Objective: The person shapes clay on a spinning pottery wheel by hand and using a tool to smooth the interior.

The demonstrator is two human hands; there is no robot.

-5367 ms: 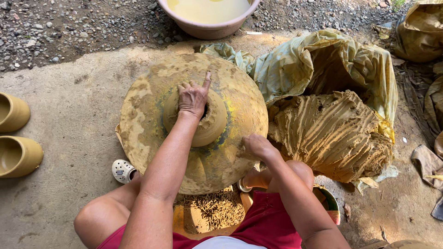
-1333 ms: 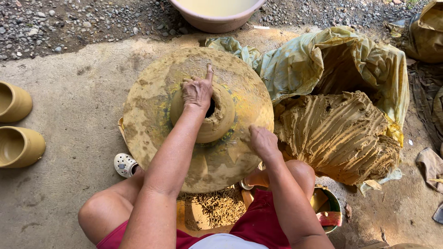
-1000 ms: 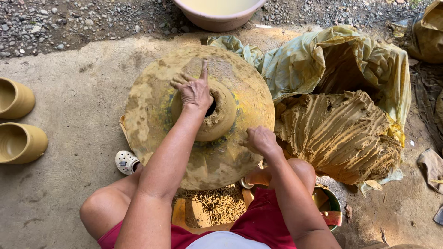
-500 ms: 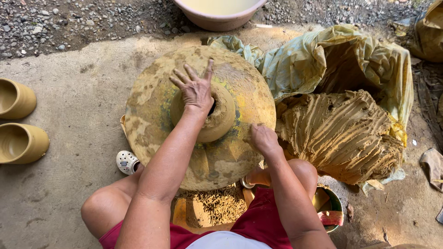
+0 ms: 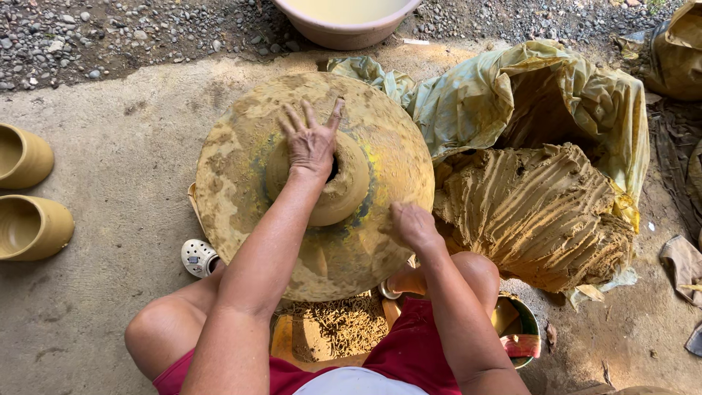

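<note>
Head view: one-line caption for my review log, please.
Seated person's left hand presses a clay lump on a potter's wheel, right hand at its edge, grooved clay mound alongside.

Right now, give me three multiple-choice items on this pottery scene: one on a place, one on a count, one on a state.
1. Where is the left hand?
A. on the clay pot
B. in the basin
C. on the plastic sheet

2. How many finished pots lie at far left?
A. one
B. two
C. four

3. The clay heap is:
A. fully wrapped
B. uncovered, grooved
C. in water

Answers:
A, palm on the clay pot at the wheel centre.
B, two finished pots.
B, the clay heap shows grooves, plastic sheet pulled back.
</note>
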